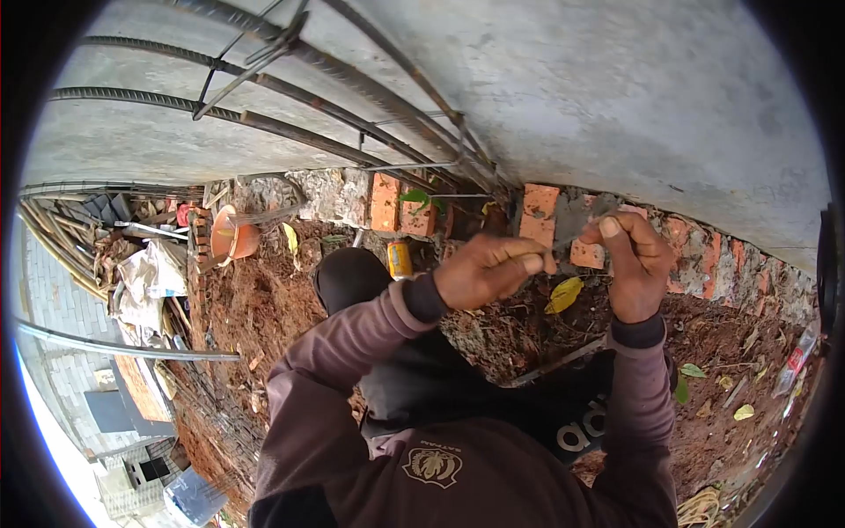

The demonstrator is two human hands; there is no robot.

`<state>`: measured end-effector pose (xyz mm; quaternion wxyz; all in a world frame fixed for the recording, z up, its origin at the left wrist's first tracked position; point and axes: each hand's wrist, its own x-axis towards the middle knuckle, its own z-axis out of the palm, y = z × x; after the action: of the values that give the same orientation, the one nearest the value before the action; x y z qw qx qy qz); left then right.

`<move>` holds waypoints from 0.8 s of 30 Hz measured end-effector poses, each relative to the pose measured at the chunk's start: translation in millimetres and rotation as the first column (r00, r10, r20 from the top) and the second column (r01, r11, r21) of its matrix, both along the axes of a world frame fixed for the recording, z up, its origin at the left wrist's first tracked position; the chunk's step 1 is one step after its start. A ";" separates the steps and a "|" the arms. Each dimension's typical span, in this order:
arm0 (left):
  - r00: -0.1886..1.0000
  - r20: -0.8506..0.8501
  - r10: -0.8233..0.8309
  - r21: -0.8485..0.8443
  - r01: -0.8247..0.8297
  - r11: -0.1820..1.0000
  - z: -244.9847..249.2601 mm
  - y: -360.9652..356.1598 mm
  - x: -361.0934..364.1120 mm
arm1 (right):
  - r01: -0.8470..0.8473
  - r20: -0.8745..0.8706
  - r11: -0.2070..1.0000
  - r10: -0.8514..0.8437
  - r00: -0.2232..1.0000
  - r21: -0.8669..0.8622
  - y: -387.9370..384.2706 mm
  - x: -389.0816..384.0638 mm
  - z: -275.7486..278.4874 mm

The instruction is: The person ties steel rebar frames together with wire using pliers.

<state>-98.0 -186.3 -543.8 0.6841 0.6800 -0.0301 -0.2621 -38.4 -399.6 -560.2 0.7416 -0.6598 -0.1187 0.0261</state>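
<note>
Orange-red rectangular clay brick [540, 209] as landmark: it sits in the rough course at the foot of the smooth grey plastered wall [634, 106]. The person's bare left hand [491, 273] is just on the wearer's side of the brick, thumb tip pressed to bent forefinger, a narrow pinch; the bare right hand [635, 264] is right of the brick, thumb laid on curled forefinger, equally narrow. Perhaps a fine strand runs between them; too faint to confirm, so I cannot tell what either pinch holds. Main risk, in my judgement: anything so thin could slip if one pinch slackens, or snag on the brick's edge if the hands drop. A knuckle could also nudge the brick, if it is loose, since the left fingers overlap its near end in view; contact cannot be told. Ribbed dark steel bars [378, 85] slant in from upper left of the brick; a raised left forearm might catch them. Brick's look: bright face, grey mortar alongside, near end partly hidden by fingers. Smaller orange brick piece [588, 254] just to its lower right, between the hands; broad yellow leaf [563, 295] below it on dark soil.
</note>
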 end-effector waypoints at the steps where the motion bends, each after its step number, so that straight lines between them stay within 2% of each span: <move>1: 0.998 -0.055 0.043 -0.031 -0.045 0.999 -1.6 8.9 -7.6 | 0.025 -0.123 0.996 -0.015 0.992 0.081 18.9 -5.8 0.6; 4: 0.977 -0.190 0.098 -0.203 -0.137 0.970 -4.8 43.9 -25.0 | 0.121 -0.346 0.968 -0.038 0.938 0.220 67.8 -19.3 7.2; 8: 0.886 -0.461 0.045 -0.412 -0.258 0.874 -0.7 81.6 -35.7 | 0.280 -0.529 0.926 -0.110 0.842 0.253 115.6 -22.4 17.3; 9: 0.894 -0.446 -0.053 -0.482 -0.190 0.855 -12.2 99.0 -35.6 | 0.299 -0.515 0.926 -0.145 0.845 0.230 124.5 -22.1 19.9; 12: 0.910 -0.413 0.030 -0.511 -0.259 0.820 5.1 120.5 -30.8 | 0.363 -0.450 0.914 -0.253 0.857 0.179 146.4 -23.8 23.6; 13: 0.937 -0.320 0.141 -0.469 -0.286 0.835 0.3 126.4 -33.2 | 0.389 -0.403 0.907 -0.300 0.865 0.159 149.8 -22.4 25.6; 15: 0.954 -0.265 0.139 -0.478 -0.255 0.841 -7.0 145.8 -36.9 | 0.427 -0.331 0.900 -0.378 0.865 0.089 161.1 -26.6 33.6; 18: 0.981 -0.146 0.129 -0.398 -0.178 0.900 -9.1 170.3 -42.9 | 0.503 -0.360 0.844 -0.418 0.834 0.187 190.0 -40.7 25.7; 21: 0.992 -0.068 0.109 -0.305 -0.125 0.944 -14.0 193.3 -46.0 | 0.642 -0.541 0.671 -0.406 0.736 0.370 219.5 -66.1 21.4; 24: 0.999 0.046 -0.011 -0.207 0.020 0.978 -19.2 204.5 -57.1 | 0.664 -0.458 0.671 -0.501 0.735 0.331 235.5 -91.9 -0.3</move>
<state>-155.1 18.3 -562.9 0.7484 0.6104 -0.0778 -0.2476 -130.3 -164.1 -560.5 0.8558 -0.4459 0.2243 -0.1360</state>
